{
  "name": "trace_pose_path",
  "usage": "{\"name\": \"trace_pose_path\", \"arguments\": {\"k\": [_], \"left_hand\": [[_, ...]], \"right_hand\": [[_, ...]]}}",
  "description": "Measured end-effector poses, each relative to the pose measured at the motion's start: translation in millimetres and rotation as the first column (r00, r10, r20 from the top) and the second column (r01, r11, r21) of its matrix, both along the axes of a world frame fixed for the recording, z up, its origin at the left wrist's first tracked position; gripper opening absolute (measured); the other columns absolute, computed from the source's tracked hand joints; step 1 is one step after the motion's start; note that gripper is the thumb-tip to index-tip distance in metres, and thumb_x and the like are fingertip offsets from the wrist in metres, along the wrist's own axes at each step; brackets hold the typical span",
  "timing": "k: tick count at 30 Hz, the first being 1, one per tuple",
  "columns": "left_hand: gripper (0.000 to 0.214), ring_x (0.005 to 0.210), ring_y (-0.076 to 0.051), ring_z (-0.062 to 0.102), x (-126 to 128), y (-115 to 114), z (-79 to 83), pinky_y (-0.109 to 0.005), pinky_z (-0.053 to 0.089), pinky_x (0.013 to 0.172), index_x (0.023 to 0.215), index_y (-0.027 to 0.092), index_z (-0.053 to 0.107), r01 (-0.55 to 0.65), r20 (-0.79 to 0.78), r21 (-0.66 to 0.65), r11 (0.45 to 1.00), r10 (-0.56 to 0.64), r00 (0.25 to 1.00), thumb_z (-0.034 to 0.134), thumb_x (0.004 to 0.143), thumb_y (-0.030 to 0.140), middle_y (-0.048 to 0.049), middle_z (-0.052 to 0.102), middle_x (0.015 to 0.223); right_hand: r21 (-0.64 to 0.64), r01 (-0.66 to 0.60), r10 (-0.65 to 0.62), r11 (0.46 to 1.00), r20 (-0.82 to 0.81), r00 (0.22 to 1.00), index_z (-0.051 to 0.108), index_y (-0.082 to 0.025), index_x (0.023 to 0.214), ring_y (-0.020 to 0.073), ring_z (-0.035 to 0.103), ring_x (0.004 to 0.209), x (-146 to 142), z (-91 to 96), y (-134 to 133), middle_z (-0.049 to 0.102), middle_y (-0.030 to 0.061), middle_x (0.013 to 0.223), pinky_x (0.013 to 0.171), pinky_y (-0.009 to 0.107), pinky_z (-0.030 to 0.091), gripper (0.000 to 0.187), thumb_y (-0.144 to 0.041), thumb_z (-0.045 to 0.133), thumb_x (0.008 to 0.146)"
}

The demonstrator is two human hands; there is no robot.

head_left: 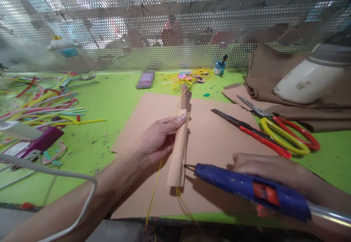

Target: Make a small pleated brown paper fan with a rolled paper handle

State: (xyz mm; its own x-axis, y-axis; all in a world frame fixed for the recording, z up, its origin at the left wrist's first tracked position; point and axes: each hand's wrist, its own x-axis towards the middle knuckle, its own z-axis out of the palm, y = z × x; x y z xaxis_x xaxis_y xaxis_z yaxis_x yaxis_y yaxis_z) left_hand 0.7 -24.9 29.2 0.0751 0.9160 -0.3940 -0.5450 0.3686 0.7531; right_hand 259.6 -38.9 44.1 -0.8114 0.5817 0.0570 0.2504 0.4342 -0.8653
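My left hand (161, 136) pinches a long tan paper roll (178, 150) between thumb and fingers. Darker brown folded strips (185, 97) stick out of its far end. Yellow string (182, 201) hangs from the near end. My right hand (263, 169) is wrapped round a blue hot glue gun (233, 180) with an orange part in its side and a clear glue stick in its back. The gun's metal nozzle touches or nearly touches the roll's right edge near the bottom. Beneath lies a large tan paper sheet (142, 125).
Right of the sheet lie a utility knife (252, 132) and scissors (285, 128) with red and yellow handles. Brown fabric (263, 70) and a white bottle (304, 74) stand behind. Pipe cleaners (65, 110) and a white cable (90, 178) are at left; a phone (146, 79) lies farther back.
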Motion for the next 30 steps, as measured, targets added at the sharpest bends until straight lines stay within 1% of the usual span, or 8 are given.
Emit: {"name": "trace_pose_path", "arguments": {"k": [4,7,10,15,19,21,26,30], "left_hand": [[0.009,0.06,-0.012,0.064,0.7,-0.5,0.9,-0.021,0.057,0.062,0.089,0.01,0.072,-0.001,0.006,0.013,1.0,0.001,1.0,0.072,0.08,0.013,-0.0049,0.07,0.072],[0.007,0.06,-0.013,0.064,0.9,0.4,1.4,-0.022,0.057,0.062,0.086,0.01,0.072,0.002,-0.003,0.017,1.0,-0.002,1.0,0.072,0.08,0.014,-0.005,0.07,0.071],[0.007,0.06,-0.012,0.065,0.9,1.6,1.6,-0.022,0.058,0.062,0.087,0.011,0.072,-0.006,-0.002,0.024,1.0,0.006,1.0,0.071,0.081,0.013,-0.0051,0.07,0.072],[0.005,0.06,-0.012,0.065,0.9,0.2,2.4,-0.021,0.058,0.06,0.085,0.011,0.072,-0.009,-0.006,0.012,1.0,0.009,1.0,0.069,0.082,0.013,-0.0056,0.07,0.071],[0.007,0.059,-0.012,0.064,1.1,-2.1,2.5,-0.022,0.058,0.06,0.088,0.01,0.072,-0.009,0.01,0.0,1.0,0.009,1.0,0.069,0.082,0.012,-0.0055,0.07,0.071],[0.007,0.06,-0.013,0.065,0.9,-2.0,1.7,-0.022,0.059,0.062,0.088,0.01,0.072,-0.014,0.014,0.003,1.0,0.014,1.0,0.07,0.081,0.012,-0.0054,0.07,0.072],[0.007,0.06,-0.012,0.064,-1.0,1.2,-1.2,-0.021,0.058,0.061,0.087,0.01,0.073,-0.023,0.014,0.02,1.0,0.022,1.0,0.069,0.082,0.011,-0.0049,0.069,0.071],[0.01,0.057,-0.01,0.062,-1.7,3.0,-0.8,-0.019,0.057,0.059,0.085,0.009,0.073,-0.039,0.036,0.032,0.999,0.038,0.999,0.063,0.085,0.009,-0.0038,0.067,0.068]], "right_hand": [[0.043,-0.036,0.038,0.998,-0.026,0.999,0.07,-0.025,0.096,0.019,0.063,0.069,0.2,-6.9,1.0,0.067,0.0036,0.081,0.055,0.024,0.047,0.013,-0.033,0.068,0.086],[0.017,-0.06,0.06,0.998,0.013,0.998,0.069,-0.024,0.098,0.0187,0.064,0.07,3.5,-8.4,-1.9,0.067,0.0029,0.081,0.06,0.024,0.049,0.017,-0.035,0.068,0.085],[0.006,-0.02,0.02,1.0,0.06,0.998,0.07,-0.023,0.103,0.0211,0.066,0.077,5.7,-7.0,-2.7,0.069,0.0042,0.084,0.068,0.026,0.051,0.025,-0.04,0.069,0.085],[0.042,-0.088,0.09,0.995,-0.026,0.996,0.072,-0.023,0.098,0.0205,0.066,0.072,1.6,-7.0,3.0,0.069,0.0046,0.082,0.064,0.026,0.052,0.026,-0.044,0.071,0.083],[0.092,-0.016,0.019,0.996,-0.031,0.999,0.071,-0.026,0.101,0.0194,0.066,0.071,-1.8,-10.0,3.8,0.07,0.0022,0.082,0.063,0.025,0.051,0.02,-0.038,0.071,0.084],[0.095,-0.018,0.02,0.995,-0.018,1.0,0.071,-0.027,0.104,0.0191,0.066,0.072,-1.6,-10.4,2.9,0.07,0.0018,0.084,0.061,0.024,0.05,0.02,-0.036,0.069,0.086],[0.035,-0.063,0.061,0.997,0.051,0.997,0.07,-0.026,0.105,0.0193,0.065,0.074,1.3,-6.6,0.4,0.069,0.0029,0.086,0.059,0.024,0.048,0.021,-0.037,0.067,0.088],[-0.034,-0.125,0.125,0.992,0.026,0.992,0.071,-0.024,0.101,0.0194,0.064,0.07,2.0,-4.4,0.9,0.069,0.0037,0.082,0.061,0.027,0.05,0.022,-0.04,0.066,0.088]]}}
